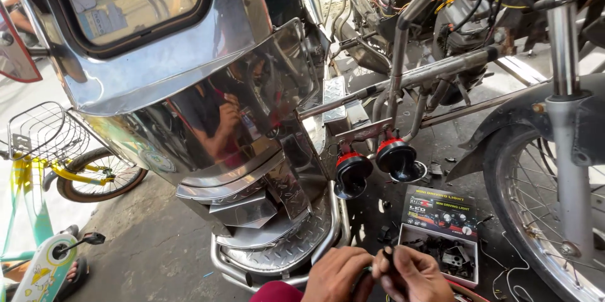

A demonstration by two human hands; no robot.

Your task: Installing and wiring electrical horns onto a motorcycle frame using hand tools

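While pinched between both hands' grip (378, 270), small black part (388, 255).

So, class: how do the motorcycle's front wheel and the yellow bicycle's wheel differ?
The motorcycle wheel stands close at the right under a dark mudguard; the bicycle wheel stands further off at the left, under a wire basket. The motorcycle wheel looks larger, with a black tyre; the bicycle wheel's tyre has a tan sidewall. Both are spoked.

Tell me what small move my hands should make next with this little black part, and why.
Probably steady the small black part and finish fitting it: both the left hand and right hand pinch it together, above the open box of parts on the ground.
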